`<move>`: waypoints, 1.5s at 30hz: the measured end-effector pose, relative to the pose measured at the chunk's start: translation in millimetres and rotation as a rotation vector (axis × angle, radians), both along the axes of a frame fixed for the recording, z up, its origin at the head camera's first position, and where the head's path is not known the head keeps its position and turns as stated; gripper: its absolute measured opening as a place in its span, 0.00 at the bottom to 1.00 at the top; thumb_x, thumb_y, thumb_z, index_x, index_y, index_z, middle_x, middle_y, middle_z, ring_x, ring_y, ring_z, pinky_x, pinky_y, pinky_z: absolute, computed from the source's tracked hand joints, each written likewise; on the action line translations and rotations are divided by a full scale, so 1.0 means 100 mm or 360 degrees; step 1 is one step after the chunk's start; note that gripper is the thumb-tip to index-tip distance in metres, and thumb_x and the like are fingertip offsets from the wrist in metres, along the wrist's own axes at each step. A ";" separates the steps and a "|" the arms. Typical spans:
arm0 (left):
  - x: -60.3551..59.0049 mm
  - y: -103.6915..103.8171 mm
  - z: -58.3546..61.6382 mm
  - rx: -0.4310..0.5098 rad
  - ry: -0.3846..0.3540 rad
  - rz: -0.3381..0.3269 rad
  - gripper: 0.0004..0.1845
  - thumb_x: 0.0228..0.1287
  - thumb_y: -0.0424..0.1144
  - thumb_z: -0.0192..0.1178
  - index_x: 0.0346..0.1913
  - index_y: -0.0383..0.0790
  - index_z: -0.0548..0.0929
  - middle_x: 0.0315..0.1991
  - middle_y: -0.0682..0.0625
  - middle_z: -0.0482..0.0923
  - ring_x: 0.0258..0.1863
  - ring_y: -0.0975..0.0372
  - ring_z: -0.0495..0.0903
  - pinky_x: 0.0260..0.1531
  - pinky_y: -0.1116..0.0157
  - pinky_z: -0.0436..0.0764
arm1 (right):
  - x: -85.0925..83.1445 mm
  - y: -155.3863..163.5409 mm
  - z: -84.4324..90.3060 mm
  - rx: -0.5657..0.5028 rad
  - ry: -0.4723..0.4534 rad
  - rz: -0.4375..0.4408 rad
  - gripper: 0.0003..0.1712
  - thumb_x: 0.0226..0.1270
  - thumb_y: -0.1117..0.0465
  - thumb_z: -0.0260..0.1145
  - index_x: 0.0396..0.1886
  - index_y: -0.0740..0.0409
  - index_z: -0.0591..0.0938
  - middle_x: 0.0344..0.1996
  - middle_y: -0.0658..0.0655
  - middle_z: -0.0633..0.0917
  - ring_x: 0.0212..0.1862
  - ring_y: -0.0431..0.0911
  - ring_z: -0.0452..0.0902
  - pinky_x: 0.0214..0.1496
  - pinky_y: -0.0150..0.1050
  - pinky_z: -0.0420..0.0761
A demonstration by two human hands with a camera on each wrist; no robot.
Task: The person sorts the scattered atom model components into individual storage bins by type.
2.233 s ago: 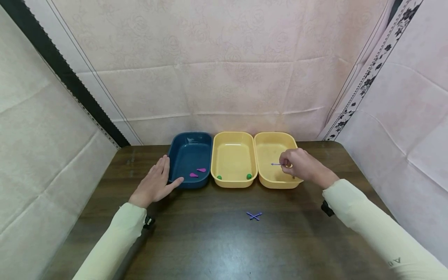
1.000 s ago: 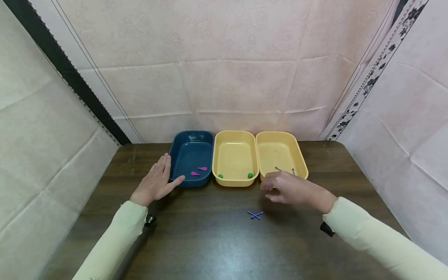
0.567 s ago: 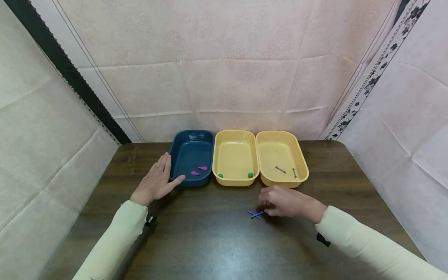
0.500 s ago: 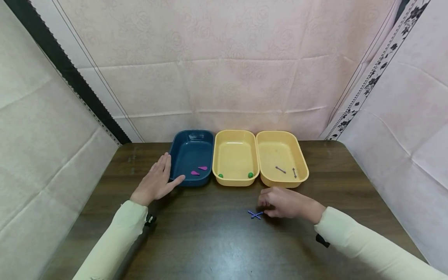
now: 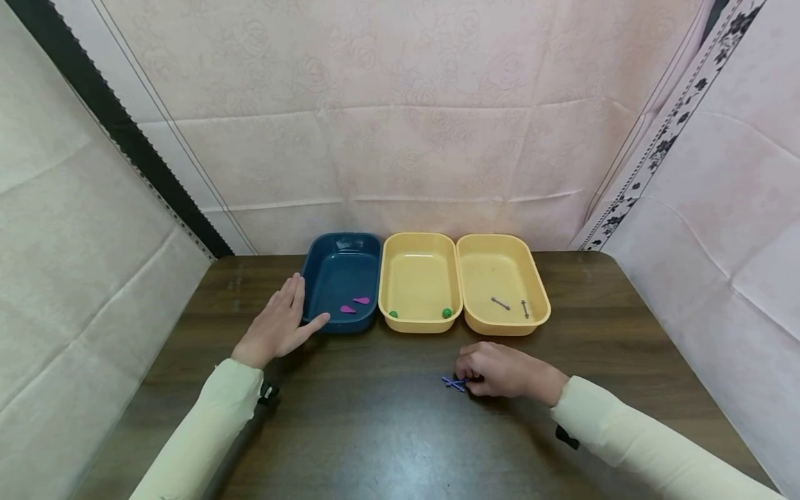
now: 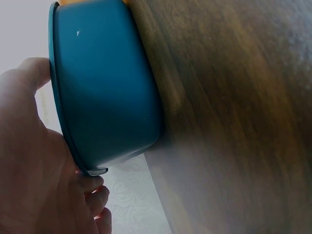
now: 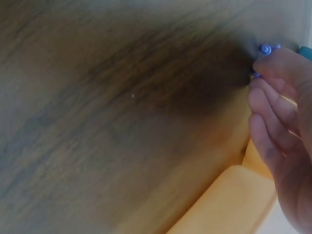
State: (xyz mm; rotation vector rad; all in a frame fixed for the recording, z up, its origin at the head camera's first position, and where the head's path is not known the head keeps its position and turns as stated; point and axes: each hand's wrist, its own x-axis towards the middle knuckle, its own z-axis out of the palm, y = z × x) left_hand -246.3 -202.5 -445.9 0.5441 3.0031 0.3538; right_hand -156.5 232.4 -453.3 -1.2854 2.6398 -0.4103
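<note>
Purple crossed sticks point(image 5: 454, 382) lie flat on the dark wooden table point(image 5: 375, 430), two thin little rods with knobbed ends forming an X, right at the fingertips of the right hand point(image 5: 496, 370). That hand is down on the table with its fingers curled in over the near end of the sticks; the right wrist view shows a blue knob point(image 7: 265, 48) poking out beside a fingertip, though whether the pinch has actually closed on it I cannot tell. Beyond the hand sits the right yellow tray point(image 5: 537, 305) with two more purple sticks point(image 5: 511, 305) inside. Half a second ago the hand hovered just past the X; now it has dropped closer and reaches it, while the sticks have not budged. Away to the far side, the left hand point(image 5: 277, 326) stays put, fingers straight, resting flat against the wall of the blue tray point(image 5: 331, 264), exactly as before.
</note>
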 end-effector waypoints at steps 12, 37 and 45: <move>0.00 0.00 -0.01 -0.0004 0.0008 -0.0003 0.58 0.76 0.73 0.44 0.84 0.27 0.40 0.87 0.32 0.37 0.85 0.36 0.43 0.83 0.38 0.49 | -0.03 -0.01 -0.01 -0.0047 -0.0035 -0.0037 0.09 0.61 0.67 0.74 0.29 0.49 0.84 0.27 0.44 0.79 0.29 0.29 0.68 0.29 0.22 0.70; -0.01 0.01 0.00 -0.0016 0.0015 -0.0009 0.58 0.76 0.73 0.43 0.84 0.27 0.40 0.87 0.32 0.37 0.86 0.36 0.43 0.83 0.38 0.49 | -0.07 0.21 0.52 -0.0068 0.0191 -0.0135 0.10 0.58 0.69 0.74 0.27 0.49 0.83 0.26 0.43 0.80 0.30 0.32 0.72 0.31 0.25 0.74; -0.01 -0.01 0.00 -0.0016 0.0009 -0.0014 0.58 0.76 0.73 0.43 0.84 0.27 0.40 0.87 0.32 0.37 0.86 0.36 0.43 0.84 0.39 0.48 | -0.18 0.32 0.77 -0.0071 0.0295 -0.0127 0.11 0.56 0.71 0.75 0.27 0.50 0.84 0.26 0.45 0.80 0.30 0.36 0.75 0.35 0.30 0.79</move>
